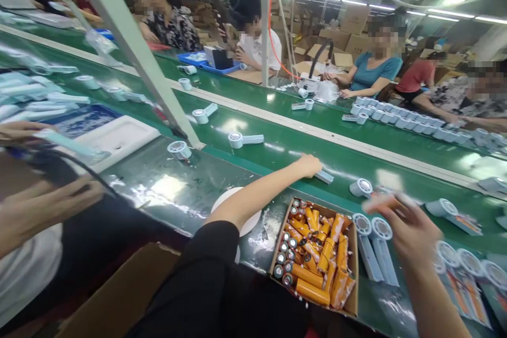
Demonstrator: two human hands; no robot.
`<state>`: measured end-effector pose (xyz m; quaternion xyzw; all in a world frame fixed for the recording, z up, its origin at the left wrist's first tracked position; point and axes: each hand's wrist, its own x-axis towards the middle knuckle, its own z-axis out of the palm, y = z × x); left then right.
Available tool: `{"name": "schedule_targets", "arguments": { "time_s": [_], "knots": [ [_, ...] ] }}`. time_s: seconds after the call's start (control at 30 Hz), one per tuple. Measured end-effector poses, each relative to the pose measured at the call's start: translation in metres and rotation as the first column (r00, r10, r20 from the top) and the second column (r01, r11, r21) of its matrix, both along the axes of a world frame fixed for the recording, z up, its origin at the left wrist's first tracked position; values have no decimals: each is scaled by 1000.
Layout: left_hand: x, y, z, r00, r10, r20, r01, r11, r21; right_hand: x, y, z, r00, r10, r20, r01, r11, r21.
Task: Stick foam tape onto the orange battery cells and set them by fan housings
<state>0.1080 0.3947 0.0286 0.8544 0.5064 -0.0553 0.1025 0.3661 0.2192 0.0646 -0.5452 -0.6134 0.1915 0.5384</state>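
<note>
My left hand (309,165) reaches out over the green belt, its fingers closed around a light-blue handled device (325,176); only the handle's end shows. My right hand (414,222) hangs, smeared by motion, above the near bench on the right; whether anything is in its fingers I cannot tell. Just left of it lie two light-blue devices (372,248) with round grilled heads, handles pointing toward me. Between my arms stands a cardboard box (354,290) full of orange-wrapped battery cells (309,274), some on end, others lying flat.
More round-headed devices (469,261) lie at the right, orange cells in their handles. Others sit along the green belt (277,142). A white round plate (250,222) lies under my left forearm. A slanted metal post (146,58) rises at left. Co-workers sit at left and across.
</note>
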Motion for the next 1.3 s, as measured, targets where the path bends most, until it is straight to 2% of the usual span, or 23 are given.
{"name": "schedule_targets", "arguments": {
  "time_s": [0.07,0.13,0.17,0.23,0.37,0.47,0.67,0.8,0.9,1.07,1.17,1.3],
  "knots": [
    [-5,1,2,998,-49,27,49,998,-27,-32,55,4,991,128,31,-126,990,-71],
    [-11,5,-1,994,-91,61,93,995,-29,-52,101,-2,964,232,130,-212,966,-151],
    [-13,8,-4,992,-102,77,104,994,-21,-57,117,-8,926,291,239,-246,948,-201],
    [-15,14,-13,989,-105,105,105,994,6,-59,135,-23,887,317,336,-243,939,-245],
    [-10,16,-26,987,-63,147,59,998,31,-53,134,-43,800,347,490,-214,927,-308],
    [-3,17,-32,985,-29,172,25,999,23,-51,134,-48,673,402,621,-190,905,-380],
    [13,18,-40,977,66,203,-70,997,15,-66,150,-46,357,528,771,-136,846,-516],
    [21,15,-34,976,111,189,-112,994,-5,-74,148,-34,232,569,789,-98,821,-563],
    [25,11,-27,978,121,167,-120,993,-18,-69,140,-22,207,571,794,-58,817,-573],
    [27,4,-23,980,104,172,-101,995,-27,-58,125,-11,226,537,813,18,832,-554],
    [33,0,-19,976,109,190,-106,994,-23,-67,123,-12,233,534,813,69,825,-561],
    [42,-14,-4,968,117,223,-119,993,-7,-84,123,-9,250,547,799,105,805,-584]
  ]
}}
